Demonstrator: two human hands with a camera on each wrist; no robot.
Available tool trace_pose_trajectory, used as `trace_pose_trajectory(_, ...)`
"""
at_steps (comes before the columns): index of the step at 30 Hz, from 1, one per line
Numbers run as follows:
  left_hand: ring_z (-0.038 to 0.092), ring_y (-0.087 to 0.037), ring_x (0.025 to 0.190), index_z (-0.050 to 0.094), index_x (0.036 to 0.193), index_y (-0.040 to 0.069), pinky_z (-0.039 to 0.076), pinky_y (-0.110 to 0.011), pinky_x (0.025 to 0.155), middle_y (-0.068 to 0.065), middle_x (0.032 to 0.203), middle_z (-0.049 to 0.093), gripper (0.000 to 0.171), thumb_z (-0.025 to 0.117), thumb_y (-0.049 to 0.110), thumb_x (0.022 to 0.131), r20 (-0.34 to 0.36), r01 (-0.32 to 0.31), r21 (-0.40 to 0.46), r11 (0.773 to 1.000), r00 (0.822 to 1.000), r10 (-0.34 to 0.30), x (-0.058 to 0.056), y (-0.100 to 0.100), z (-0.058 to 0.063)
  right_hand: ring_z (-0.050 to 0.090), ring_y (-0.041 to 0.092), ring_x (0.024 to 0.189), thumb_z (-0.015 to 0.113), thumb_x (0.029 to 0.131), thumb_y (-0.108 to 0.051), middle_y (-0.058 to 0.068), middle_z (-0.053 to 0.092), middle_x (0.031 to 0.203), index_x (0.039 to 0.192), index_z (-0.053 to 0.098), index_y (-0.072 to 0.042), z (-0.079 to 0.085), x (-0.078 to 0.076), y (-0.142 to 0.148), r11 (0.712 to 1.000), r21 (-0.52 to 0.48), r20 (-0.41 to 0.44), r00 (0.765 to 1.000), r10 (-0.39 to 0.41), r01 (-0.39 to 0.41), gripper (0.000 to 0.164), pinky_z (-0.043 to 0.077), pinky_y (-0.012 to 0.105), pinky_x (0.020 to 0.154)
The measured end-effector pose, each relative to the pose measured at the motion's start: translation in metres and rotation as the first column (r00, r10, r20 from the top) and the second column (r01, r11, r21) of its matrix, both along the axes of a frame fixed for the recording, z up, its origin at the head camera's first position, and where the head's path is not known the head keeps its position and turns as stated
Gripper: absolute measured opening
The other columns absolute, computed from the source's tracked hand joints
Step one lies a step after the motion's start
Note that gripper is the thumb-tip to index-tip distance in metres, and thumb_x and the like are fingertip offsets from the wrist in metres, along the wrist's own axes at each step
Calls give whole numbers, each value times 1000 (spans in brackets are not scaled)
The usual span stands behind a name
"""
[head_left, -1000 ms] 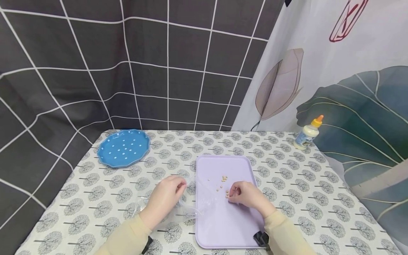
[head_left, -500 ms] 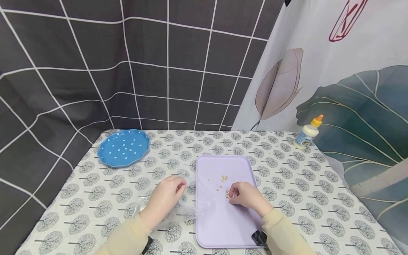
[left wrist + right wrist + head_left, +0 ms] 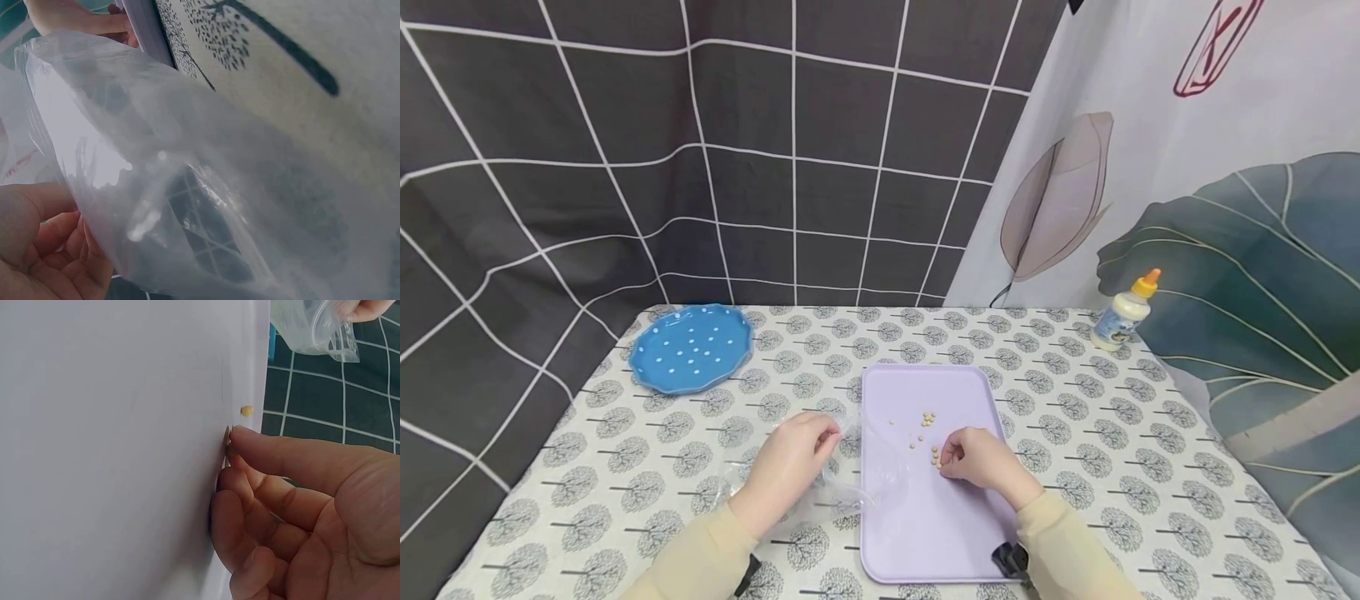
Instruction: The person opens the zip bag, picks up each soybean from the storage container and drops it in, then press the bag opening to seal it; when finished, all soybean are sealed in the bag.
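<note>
My left hand [image 3: 797, 450] holds up a clear plastic zip bag [image 3: 156, 169] between thumb and fingers. The bag's mouth overlaps the left side of the lilac tray [image 3: 936, 533] in the head view. Over the tray, my right hand [image 3: 973, 457] reaches down with curled fingers, thumb tip and index tip close together at the surface beside small round soybeans [image 3: 935, 456]. One soybean [image 3: 247, 410] lies just beyond the thumb tip in the right wrist view. I cannot tell whether a soybean sits between those fingertips. More soybeans [image 3: 928, 419] lie farther back on the tray.
A blue plate with white dots [image 3: 691, 348] stands at the back left of the table. At the back right is a glue bottle [image 3: 1122, 317] with an orange tip. A tree-print cloth [image 3: 820, 333] covers the table, and a dark checked curtain [image 3: 737, 167] hangs behind it.
My right hand has shifted slightly to the right, and its thumb and index tips have come nearer each other at the soybeans. My left hand and the bag stay in place.
</note>
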State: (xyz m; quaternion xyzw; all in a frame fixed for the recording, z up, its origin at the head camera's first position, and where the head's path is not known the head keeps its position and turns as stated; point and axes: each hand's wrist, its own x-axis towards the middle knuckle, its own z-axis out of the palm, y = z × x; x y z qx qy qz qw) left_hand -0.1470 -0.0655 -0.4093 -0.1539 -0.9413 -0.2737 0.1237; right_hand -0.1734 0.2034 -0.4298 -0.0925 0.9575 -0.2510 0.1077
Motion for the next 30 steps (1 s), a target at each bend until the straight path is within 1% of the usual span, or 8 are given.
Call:
trace_pose_trajectory(5, 62, -9, 77, 68, 87, 12, 56, -23, 73, 2, 86, 68, 3, 66, 14, 87, -6, 1, -4, 1000, 1000, -1, 0, 0, -1, 49, 10, 57, 77, 70, -8, -6, 55, 61, 67, 63, -14, 0, 0, 0, 1000, -16, -2, 1000, -1, 1, 16, 44, 23, 55)
trace_pose_trajectory(10, 63, -9, 78, 68, 88, 12, 56, -24, 73, 2, 87, 68, 4, 66, 15, 87, -7, 2, -5, 1000, 1000, -2, -1, 0, -1, 49, 10, 55, 74, 72, -8, -6, 56, 60, 67, 63, -13, -1, -1, 1, 1000, -23, -24, 1000, -9, 8, 13, 44, 22, 52)
trace_pose_trajectory(15, 62, -8, 76, 68, 88, 11, 56, -23, 72, 1, 87, 68, 5, 66, 15, 87, 1, -4, 5, 1000, 1000, 4, -1, 0, 0, 49, 9, 55, 75, 74, -12, -8, 56, 61, 68, 64, -15, 0, -2, 0, 999, -36, -50, 999, -2, 0, 13, 43, 21, 51)
trace_pose_trajectory(20, 61, -9, 75, 69, 88, 10, 56, -24, 70, 0, 85, 67, 4, 66, 13, 87, -14, -9, -1, 1000, 1000, 9, -1, -1, 1, 51, 8, 55, 75, 77, -14, -8, 57, 63, 72, 65, -15, 4, -1, -1, 994, -111, -52, 999, 14, -20, 11, 45, 21, 48)
trace_pose_trajectory(22, 62, -9, 75, 69, 88, 10, 56, -25, 70, 0, 84, 67, 4, 66, 13, 87, -23, -10, -6, 1000, 1000, 10, -1, -1, 2, 52, 8, 55, 74, 79, -14, -8, 58, 64, 74, 65, -16, 7, 0, -3, 989, -146, -58, 998, 31, -39, 10, 45, 21, 47)
trace_pose_trajectory(25, 62, -9, 75, 69, 88, 11, 56, -25, 70, 0, 84, 67, 3, 66, 13, 87, -27, -11, -7, 1000, 1000, 11, -1, -1, 2, 52, 7, 57, 73, 81, -15, -11, 58, 67, 75, 66, -19, 10, 0, -6, 983, -162, -108, 992, 67, -84, 9, 45, 20, 49)
trace_pose_trajectory(27, 62, -9, 76, 69, 88, 11, 56, -24, 70, 0, 85, 67, 3, 66, 13, 87, -27, -11, -6, 1000, 1000, 11, -1, -1, 2, 51, 5, 59, 73, 81, -16, -12, 59, 68, 76, 67, -20, 12, 0, -9, 978, -163, -152, 983, 103, -128, 9, 45, 19, 53)
trace_pose_trajectory(30, 61, -9, 75, 68, 88, 12, 56, -24, 70, 1, 85, 67, 3, 66, 12, 87, -26, -8, -2, 1000, 1000, 8, -1, -2, 2, 50, 2, 62, 74, 80, -16, -13, 59, 70, 78, 68, -19, 13, 0, -13, 968, -163, -193, 968, 158, -191, 7, 45, 18, 57)
